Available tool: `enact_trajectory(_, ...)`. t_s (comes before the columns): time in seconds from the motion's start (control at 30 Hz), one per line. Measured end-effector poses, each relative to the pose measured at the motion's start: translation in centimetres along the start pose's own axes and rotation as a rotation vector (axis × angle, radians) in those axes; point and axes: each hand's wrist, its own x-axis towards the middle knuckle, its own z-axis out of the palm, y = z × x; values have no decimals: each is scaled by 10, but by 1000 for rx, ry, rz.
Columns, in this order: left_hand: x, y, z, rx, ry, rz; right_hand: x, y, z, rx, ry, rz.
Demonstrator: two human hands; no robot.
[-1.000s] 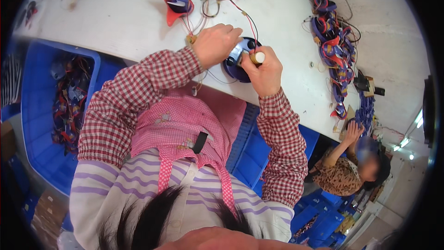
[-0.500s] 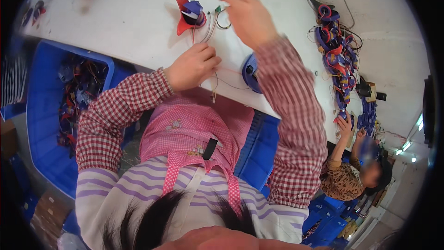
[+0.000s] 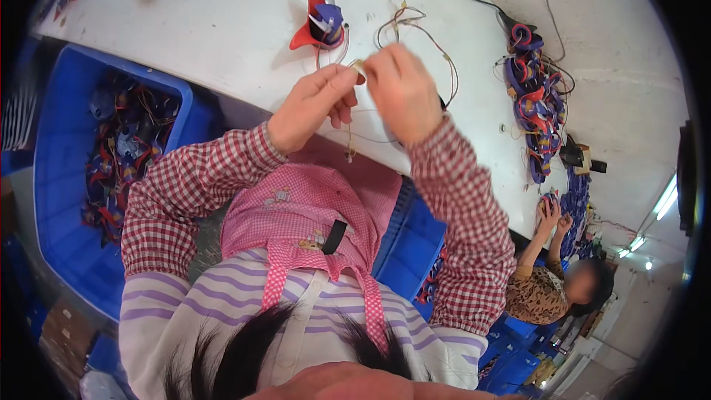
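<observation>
My left hand is closed in a pinch on thin wires, whose ends dangle below it past the table edge. Right against its fingertips, my right hand is also closed. A tiny pale piece shows where the fingertips meet; it is too small to name. Just beyond the hands stands a red and purple plastic part with silver trim, wires running from it toward my left hand. Long loose wires loop across the table beyond my right hand.
A blue bin full of similar parts with wires stands at the left, below the white table. Along the table's right side lies a row of purple and red parts. Farther right a co-worker handles a part.
My right hand has come down and left from the small green board to meet my left hand, which has moved slightly up. Wires now lie spread out beyond the right hand.
</observation>
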Motion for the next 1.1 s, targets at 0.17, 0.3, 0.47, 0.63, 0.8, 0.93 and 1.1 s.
enact_trajectory(0.17, -16, -11, 17, -321, 20, -158, -64, -45, -9, 321, 95, 215)
enact_trajectory(0.3, -31, -21, 18, -140, 45, -111, -96, -52, -12, 963, 143, 614)
enact_trajectory(0.47, -37, -33, 14, -14, -31, -83, -102, -50, -16, 1377, -54, 809)
enact_trajectory(0.63, -46, -36, 11, 12, 7, -64, -101, -59, -8, 1421, -26, 791)
enact_trajectory(0.8, -60, -50, 13, 17, 117, -58, -112, -72, 3, 1311, -13, 712)
enact_trajectory(0.93, -62, -61, 8, 258, 112, 66, -108, -78, 3, 1426, -26, 792)
enact_trajectory(1.1, -41, -40, -7, 781, 282, 333, -116, -67, 12, 1625, 70, 916)
